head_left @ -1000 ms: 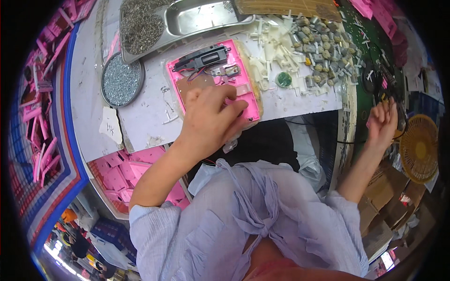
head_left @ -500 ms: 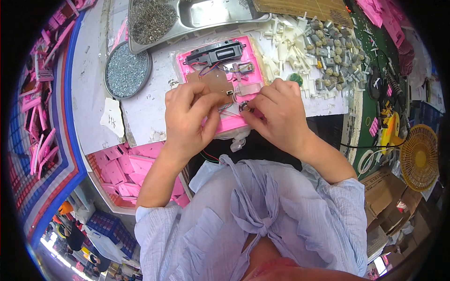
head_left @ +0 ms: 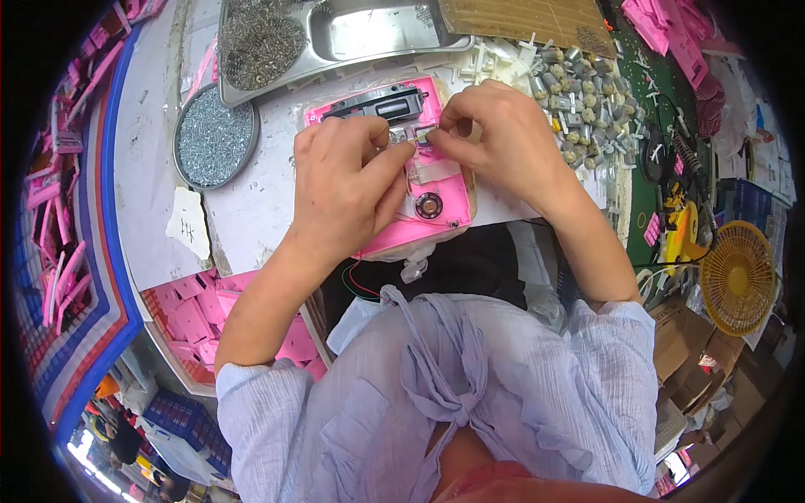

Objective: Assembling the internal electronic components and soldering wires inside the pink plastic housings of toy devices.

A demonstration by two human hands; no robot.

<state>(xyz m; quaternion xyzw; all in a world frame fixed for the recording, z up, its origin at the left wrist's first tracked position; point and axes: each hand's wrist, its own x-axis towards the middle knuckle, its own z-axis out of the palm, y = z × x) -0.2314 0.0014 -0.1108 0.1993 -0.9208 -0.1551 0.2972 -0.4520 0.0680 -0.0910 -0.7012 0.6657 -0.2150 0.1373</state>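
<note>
A pink plastic housing [head_left: 457,197] lies on the bench in front of me, with electronic parts inside. A black plastic mechanism [head_left: 394,107] sits across its far end, and a small round speaker [head_left: 428,205] lies in its near part. My left hand [head_left: 344,180] reaches over the left side, thumb and fingers closed near the middle. From the right, my right hand [head_left: 503,138] pinches at a small metal-and-clear part [head_left: 423,134] just below the mechanism. Fingers hide what exactly either hand grips. The brown board is mostly covered by my left hand.
A round dish of small screws [head_left: 216,138] stands left, below a metal tray [head_left: 369,29] with springs. Small motors [head_left: 583,105] and white plastic parts [head_left: 503,63] are heaped right. A bin of pink parts [head_left: 193,314] sits lower left; a yellow fan [head_left: 738,277] stands far right.
Both hands have moved up, toward the housing's far end. The speaker, partly covered by my right fingers before, now shows fully. The brown board is now hidden under my left hand.
</note>
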